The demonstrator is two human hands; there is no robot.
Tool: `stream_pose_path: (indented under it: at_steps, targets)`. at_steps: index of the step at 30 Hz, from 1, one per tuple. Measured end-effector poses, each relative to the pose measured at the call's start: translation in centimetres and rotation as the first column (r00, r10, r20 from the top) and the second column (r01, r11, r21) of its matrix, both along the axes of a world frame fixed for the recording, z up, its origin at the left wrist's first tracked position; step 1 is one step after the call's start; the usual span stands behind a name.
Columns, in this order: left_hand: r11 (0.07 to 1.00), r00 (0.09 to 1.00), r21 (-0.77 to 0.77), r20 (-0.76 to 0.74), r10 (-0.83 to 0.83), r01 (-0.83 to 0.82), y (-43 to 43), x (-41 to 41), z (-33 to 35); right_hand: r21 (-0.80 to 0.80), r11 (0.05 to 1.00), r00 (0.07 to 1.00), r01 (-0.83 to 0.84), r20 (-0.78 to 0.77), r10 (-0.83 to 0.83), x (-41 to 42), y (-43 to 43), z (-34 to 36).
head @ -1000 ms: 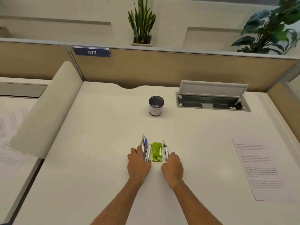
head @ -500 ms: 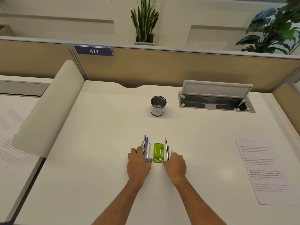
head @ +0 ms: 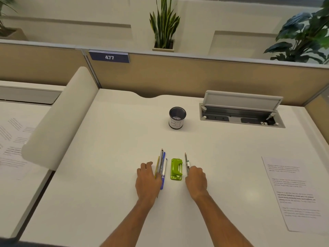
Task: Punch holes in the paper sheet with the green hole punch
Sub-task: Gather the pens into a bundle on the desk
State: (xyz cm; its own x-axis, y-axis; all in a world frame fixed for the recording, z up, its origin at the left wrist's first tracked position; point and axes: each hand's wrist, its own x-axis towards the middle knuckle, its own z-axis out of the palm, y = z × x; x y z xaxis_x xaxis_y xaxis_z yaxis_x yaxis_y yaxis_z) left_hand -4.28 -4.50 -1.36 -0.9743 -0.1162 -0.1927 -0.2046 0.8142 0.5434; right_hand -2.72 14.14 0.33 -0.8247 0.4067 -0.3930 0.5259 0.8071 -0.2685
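The green hole punch (head: pixel 176 169) lies flat on the white desk (head: pixel 115 157), between my two hands and touched by neither. My left hand (head: pixel 147 179) lies knuckles-up just left of it, fingers curled over a bundle of pens and pencils (head: pixel 162 164) that point away from me. My right hand (head: pixel 195 179) sits just right of the punch, curled round two thin pens (head: pixel 187 163). The printed paper sheet (head: pixel 293 193) lies flat far to the right, near the desk's edge, well away from both hands.
A mesh pen cup (head: pixel 177 118) stands behind the punch. An open cable hatch (head: pixel 240 111) is set into the desk at the back right. A padded divider (head: pixel 58 118) borders the left side, with printed papers (head: pixel 12 139) on the neighbouring desk.
Both hands have slid their pens a little sideways, away from the hole punch, widening the gaps on each side. The punch has stayed in place.
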Motion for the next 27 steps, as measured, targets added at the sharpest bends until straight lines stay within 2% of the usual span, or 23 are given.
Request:
stream_pose_path:
  at_steps: [8, 15, 17, 19, 23, 27]
  targets:
    - [0.996, 0.99, -0.072, 0.134, -0.038, 0.048, 0.9, -0.6, 0.6, -0.06, 0.998, 0.999, 0.021, 0.039, -0.018, -0.9, 0.3, 0.5]
    - [0.986, 0.96, 0.105, 0.261, 0.096, -0.127, 0.1, -2.9, 0.6, -0.101, 0.994, 0.998, 0.039, 0.045, -0.035, -0.6, 0.7, 0.2]
    - [0.984, 0.956, 0.121, 0.279, 0.094, -0.132, -0.5, -3.4, 0.4, -0.111, 0.993, 0.998, 0.046, 0.046, -0.041, -0.6, 0.8, 0.2]
    - [0.993, 0.964, 0.077, 0.257, 0.062, -0.085, -0.5, -3.7, 0.5, -0.112, 0.993, 0.998, 0.047, 0.049, -0.041, -0.5, 0.8, 0.1]
    - [0.985, 0.973, -0.134, 0.217, -0.076, 0.106, 0.7, -3.4, 0.8, -0.095, 0.995, 0.998, 0.031, 0.051, -0.026, -0.6, 0.8, 0.0]
    - [0.962, 0.98, -0.223, 0.155, -0.127, 0.16, 1.7, -3.1, 0.2, -0.098, 0.994, 0.999, 0.036, 0.037, -0.033, -0.7, 0.4, 0.1]
